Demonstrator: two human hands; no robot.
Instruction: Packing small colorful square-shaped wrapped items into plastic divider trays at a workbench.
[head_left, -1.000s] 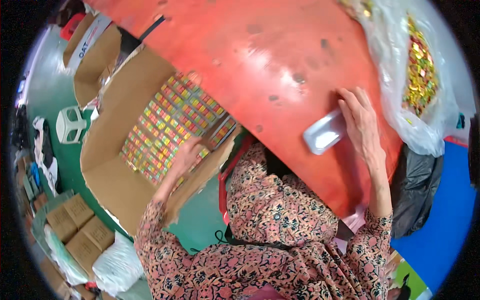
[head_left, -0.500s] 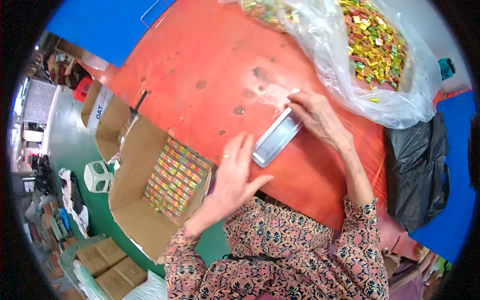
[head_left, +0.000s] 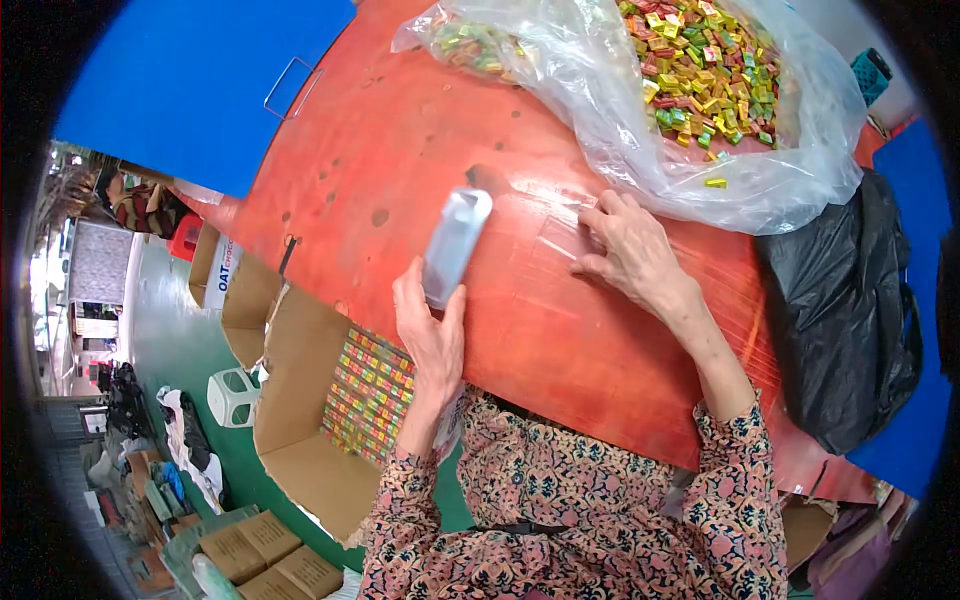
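Observation:
My left hand (head_left: 432, 325) is closed around the near end of a narrow, clear plastic box (head_left: 455, 245), held tilted over the red table. The fingers lie along its left side and the thumb on its right. To the right, my right hand (head_left: 632, 248) grips the end of a flat, clear plastic lid (head_left: 560, 238), its thumb and fingers at opposite edges. The lid is faint against the red surface. Beyond this hand, small foil-wrapped pieces (head_left: 705, 75) in yellow, red, green and orange lie heaped in a large clear plastic bag (head_left: 640, 165).
Left of the red table (head_left: 360, 140), an open cardboard carton (head_left: 285, 365) contains rows of packs of coloured pieces (head_left: 368, 395). A black plastic bag (head_left: 835, 310) hangs at the right edge. A white stool (head_left: 232, 398) and brown boxes (head_left: 262, 548) stand on the green floor.
My left hand has taken the clear box and moved it left, off the table. My right hand stays near the same spot, now at the clear lid. The view has shifted slightly.

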